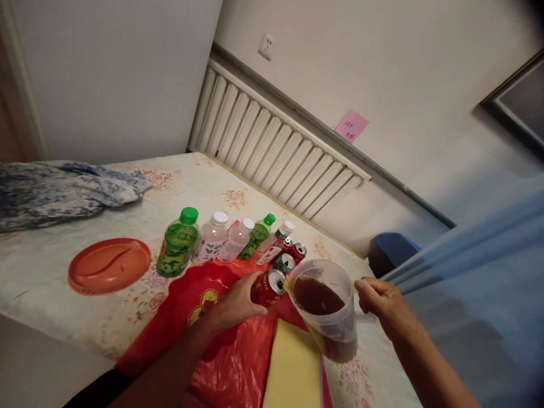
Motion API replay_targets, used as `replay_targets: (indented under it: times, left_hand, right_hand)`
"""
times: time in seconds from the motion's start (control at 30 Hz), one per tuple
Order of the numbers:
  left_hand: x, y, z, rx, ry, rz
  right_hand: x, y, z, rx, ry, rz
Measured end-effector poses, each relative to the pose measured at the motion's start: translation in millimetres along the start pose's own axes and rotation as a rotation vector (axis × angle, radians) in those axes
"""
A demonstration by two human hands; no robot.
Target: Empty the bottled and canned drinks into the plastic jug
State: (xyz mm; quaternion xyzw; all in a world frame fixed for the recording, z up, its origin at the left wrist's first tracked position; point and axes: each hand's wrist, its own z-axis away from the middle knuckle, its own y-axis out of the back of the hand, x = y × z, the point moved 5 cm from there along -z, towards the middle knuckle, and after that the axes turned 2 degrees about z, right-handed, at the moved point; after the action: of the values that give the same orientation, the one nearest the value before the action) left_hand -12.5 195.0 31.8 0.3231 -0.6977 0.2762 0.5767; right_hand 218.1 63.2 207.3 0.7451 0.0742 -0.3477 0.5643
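My left hand (236,306) is wrapped round a red drink can (268,286) with its open top facing the jug. My right hand (378,303) grips the handle of a clear plastic jug (327,309) that holds brown liquid and is tilted with its spout touching the can's top. Both are held over a red plastic bag (221,351) on the table. Three more red cans (291,255) stand just behind.
Several bottles, two with green caps (178,243) and others with white caps (212,235), stand in a row. An orange plate (109,265) lies at left, a yellow pad (293,368) in front, a blue patterned cloth (63,190) at back left. A radiator (272,150) lines the wall.
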Motion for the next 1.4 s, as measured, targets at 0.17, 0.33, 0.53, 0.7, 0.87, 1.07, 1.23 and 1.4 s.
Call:
replay_targets:
  times: [0.17,0.33,0.53,0.7,0.87,1.07,1.23,1.4]
  left_hand:
    - [-0.2,0.1,-0.2,0.003,0.006,0.0]
    - [-0.6,0.5,-0.8,0.008,0.007,-0.006]
    - [-1.9,-0.7,-1.2,-0.008,0.016,-0.008]
    - [-3.9,-1.0,-1.7,-0.013,0.01,0.0]
    - [-6.6,-1.4,-2.4,-0.024,-0.01,0.013]
    - [-11.3,-2.0,-3.8,-0.035,-0.02,-0.017]
    - [-17.0,-1.9,-4.6,-0.027,-0.009,-0.026]
    - [-17.3,-1.9,-4.6,-0.03,-0.022,-0.037]
  right_hand:
    - [4.0,0.2,-1.9,-0.011,-0.002,0.008]
    - [2.6,0.1,-1.4,-0.017,-0.016,0.01]
    - [3.2,-0.1,-0.7,-0.022,-0.018,0.017]
    - [4.6,0.1,-1.6,-0.02,-0.016,0.015]
    - [2.8,1.0,-0.9,-0.019,-0.017,0.036]
    - [2.2,0.3,-0.9,-0.027,-0.021,0.039]
    - [1.8,-0.3,-0.9,-0.027,-0.022,0.043]
    - [4.8,0.2,-2.2,-0.041,-0.016,0.048]
